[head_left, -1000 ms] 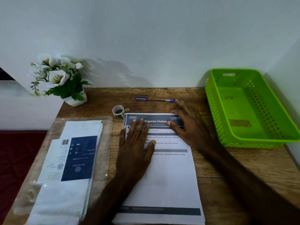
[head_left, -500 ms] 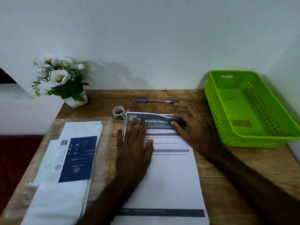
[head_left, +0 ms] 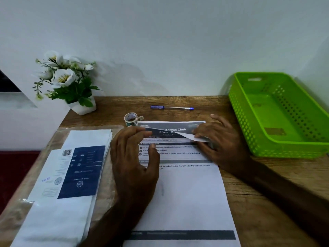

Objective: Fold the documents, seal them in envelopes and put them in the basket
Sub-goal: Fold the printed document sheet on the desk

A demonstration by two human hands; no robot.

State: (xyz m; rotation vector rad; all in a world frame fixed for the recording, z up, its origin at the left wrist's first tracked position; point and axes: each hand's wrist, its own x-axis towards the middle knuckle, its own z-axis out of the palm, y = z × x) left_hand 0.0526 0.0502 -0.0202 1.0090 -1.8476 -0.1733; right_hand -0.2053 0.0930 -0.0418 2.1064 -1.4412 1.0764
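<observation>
Desk, mid-task: document stack (head_left: 178,193) flat at centre; right hand (head_left: 219,139) pinching the top sheet's (head_left: 194,137) far corner to peel it off, left hand (head_left: 135,157) loosely curled, steadying the sheet; envelopes (head_left: 71,175) left, basket (head_left: 277,113) right, awaiting.

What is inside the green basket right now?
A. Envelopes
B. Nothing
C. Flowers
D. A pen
B. The green basket shows only its bare floor; the pen lies on the table, the flowers stand at the far left, and the envelopes are still stacked on the left.
</observation>
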